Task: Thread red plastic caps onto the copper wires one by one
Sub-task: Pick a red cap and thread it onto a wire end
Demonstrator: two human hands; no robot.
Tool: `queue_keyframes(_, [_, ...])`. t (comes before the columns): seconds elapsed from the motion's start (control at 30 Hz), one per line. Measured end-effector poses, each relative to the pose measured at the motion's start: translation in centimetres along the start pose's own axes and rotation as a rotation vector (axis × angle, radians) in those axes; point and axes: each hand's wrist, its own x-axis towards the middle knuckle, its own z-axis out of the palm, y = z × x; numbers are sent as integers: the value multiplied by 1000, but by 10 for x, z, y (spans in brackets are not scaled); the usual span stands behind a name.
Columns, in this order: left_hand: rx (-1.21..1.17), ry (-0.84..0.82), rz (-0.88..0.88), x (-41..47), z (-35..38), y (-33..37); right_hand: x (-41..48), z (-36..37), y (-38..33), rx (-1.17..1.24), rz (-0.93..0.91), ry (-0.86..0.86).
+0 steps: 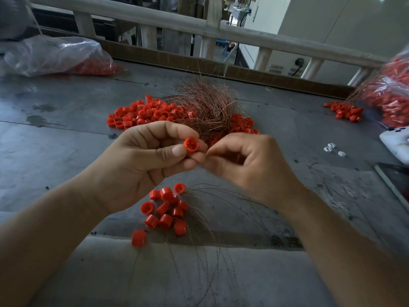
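Forearms: both reach in over the near edge of the worktop (pixel 66 140) and meet above its middle.
Threaded caps (pixel 168 209): a small cluster lies just under the hands, with fine wire tails (pixel 205 251) trailing toward the camera. They are likely finished pieces, kept close for a short drop.
Left hand (pixel 137 165): the grip is closed on one red cap (pixel 191 145), thumb against fingertips. Its open mouth faces the camera, probably so the hole stays in sight.
Right hand (pixel 250 167): thumb and forefinger are pinched together, touching the cap's rim. They are probably on a wire end, but it is too blurred and fine to confirm.
Supply: copper wires (pixel 210 107) lie tangled over loose caps (pixel 141 114), just beyond the hands for a short reach.
Edges: bagged caps sit far left (pixel 57 56) and far right (pixel 389 91). A dark slab (pixel 396 180) and white clips (pixel 332 149) lie to the right.
Room: the widest free stretch is left of the left forearm; the trailing tails below could snag a wrist.
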Motion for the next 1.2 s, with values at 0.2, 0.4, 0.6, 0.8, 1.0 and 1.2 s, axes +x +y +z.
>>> queue_keyframes(0.2, [-8, 58, 14, -2, 3, 0, 14, -42, 50, -136, 374, 387])
queue_keyframes(0.4, [-3, 59, 16, -3, 4, 0, 11, -30, 88, -467, 503, 213])
queue_keyframes(0.6, [4, 54, 7, -2, 6, 0, 16, -19, 96, -543, 456, 205])
queue_keyframes(0.8, [-1, 48, 5, -2, 6, -1, 14, -27, 92, -468, 466, 220])
queue_keyframes(1.0, [8, 43, -5, -2, 5, -1, 13, -53, 44, 379, 433, 434])
queue_keyframes(1.2, [47, 61, -27, -2, 4, -1, 7, -38, 1, 677, 238, 137])
